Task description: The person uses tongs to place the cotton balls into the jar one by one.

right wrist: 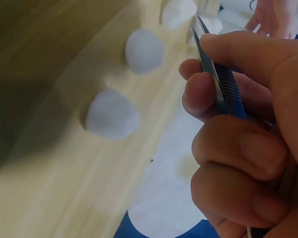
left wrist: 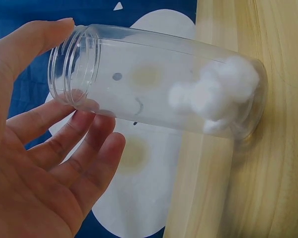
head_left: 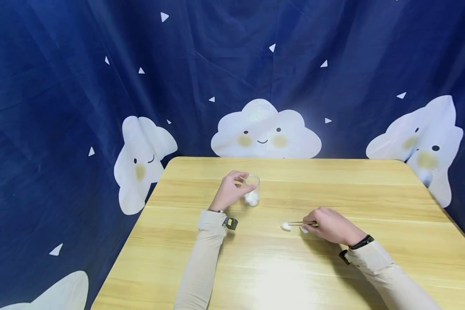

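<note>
My left hand [head_left: 230, 191] grips a clear jar [left wrist: 139, 44] near its threaded, uncovered mouth, thumb on one side and fingertips on the other. Several cotton balls [left wrist: 218, 94] lie inside at the bottom, and the jar's base is down at the tabletop. My right hand [head_left: 331, 226] pinches a pair of metal tweezers [right wrist: 221, 82]. At the tweezer tips sits a cotton ball [head_left: 286, 226]; whether the tips clasp it cannot be made out. Two more cotton balls, a middle one [right wrist: 145, 51] and a nearer one [right wrist: 112, 114], rest on the wood beside that hand.
The wooden table [head_left: 170, 258] spans the area beneath both hands, its far edge against a dark blue curtain [head_left: 193, 56] printed with clouds and triangles. Glare brightens the table's near middle. Each wrist wears a strap with a small dark device [head_left: 230, 223].
</note>
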{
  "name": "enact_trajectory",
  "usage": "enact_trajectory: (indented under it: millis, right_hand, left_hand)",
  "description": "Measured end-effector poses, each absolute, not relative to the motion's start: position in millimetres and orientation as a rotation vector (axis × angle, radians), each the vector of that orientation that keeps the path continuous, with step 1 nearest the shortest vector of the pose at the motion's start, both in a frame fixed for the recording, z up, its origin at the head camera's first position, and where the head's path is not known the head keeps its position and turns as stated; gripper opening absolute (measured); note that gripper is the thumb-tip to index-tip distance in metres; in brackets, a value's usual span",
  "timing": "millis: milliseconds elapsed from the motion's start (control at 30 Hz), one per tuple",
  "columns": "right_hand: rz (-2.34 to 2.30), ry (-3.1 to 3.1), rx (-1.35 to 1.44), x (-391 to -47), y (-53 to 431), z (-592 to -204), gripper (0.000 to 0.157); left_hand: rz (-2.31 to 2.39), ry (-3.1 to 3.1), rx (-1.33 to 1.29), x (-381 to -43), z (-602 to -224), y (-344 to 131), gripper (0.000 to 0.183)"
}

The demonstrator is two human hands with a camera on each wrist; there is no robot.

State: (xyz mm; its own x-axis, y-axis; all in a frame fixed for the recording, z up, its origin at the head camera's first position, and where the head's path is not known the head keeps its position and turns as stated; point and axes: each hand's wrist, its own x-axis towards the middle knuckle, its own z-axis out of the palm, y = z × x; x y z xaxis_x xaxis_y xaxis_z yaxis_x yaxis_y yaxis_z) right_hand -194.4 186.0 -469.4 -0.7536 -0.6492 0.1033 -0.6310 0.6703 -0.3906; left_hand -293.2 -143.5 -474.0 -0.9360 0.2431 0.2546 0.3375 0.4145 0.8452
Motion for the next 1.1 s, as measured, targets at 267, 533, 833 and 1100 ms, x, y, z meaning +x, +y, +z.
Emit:
enact_trajectory:
  millis: [267, 533, 833, 1100]
  right_hand:
    - [-0.621, 2.847, -1.102, -193, 184, -474, 0.030]
    - [-0.611, 2.868, -1.151, -193, 183, -481, 0.036]
    - [-0.595, 2.879, -1.153, -193, 185, -482, 0.032]
    - [-0.569, 2.894, -1.121, -192, 186, -477, 0.029]
  left_hand:
    - [-1.567, -2.570, -0.511, -295, -476, -145, 0.056]
    - [-1.554, -2.579, -0.515, -296, -476, -144, 0.058]
    - [-1.549, -2.582, -0.521, -296, -476, -144, 0.059]
    - [-1.544, -2.588, -0.518, -294, -474, -144, 0.056]
